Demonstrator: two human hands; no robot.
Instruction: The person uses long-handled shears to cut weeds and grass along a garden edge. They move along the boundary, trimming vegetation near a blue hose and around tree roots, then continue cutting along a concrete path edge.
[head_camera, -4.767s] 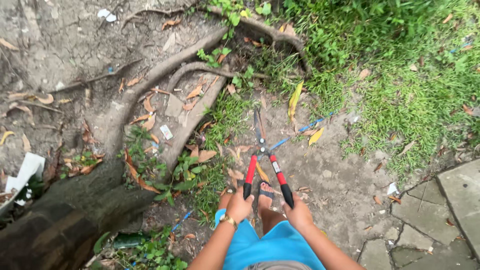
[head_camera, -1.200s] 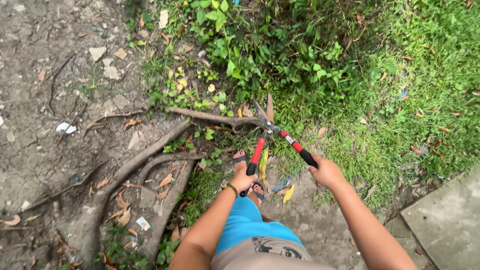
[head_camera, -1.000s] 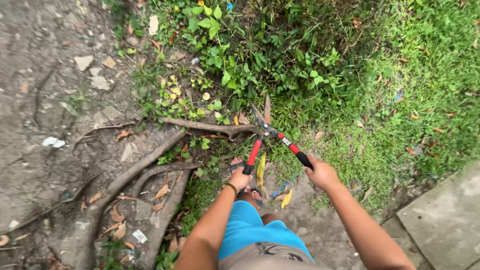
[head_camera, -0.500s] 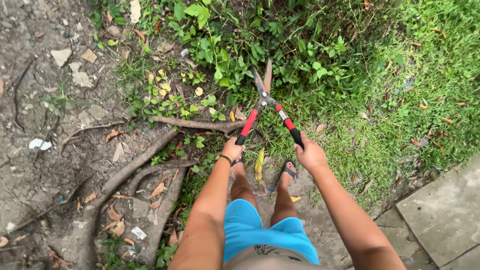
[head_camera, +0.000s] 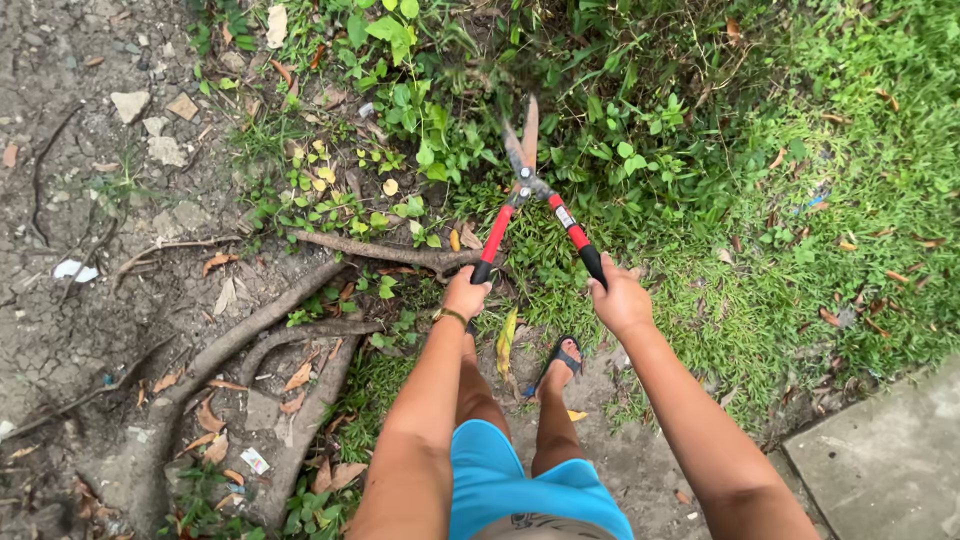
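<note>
Left hand (head_camera: 466, 296): fingers wrapped tight on the left black grip of the hedge shears (head_camera: 530, 205). Right hand (head_camera: 620, 299): fingers clenched on the right grip. Blades narrowly parted, tips in the leafy weeds (head_camera: 450, 110), just past a tree root (head_camera: 385, 250).

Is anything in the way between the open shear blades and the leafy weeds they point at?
Nothing visible. The hedge shears, held by the left hand and right hand, have their blades slightly parted and already over the leafy weeds.
</note>
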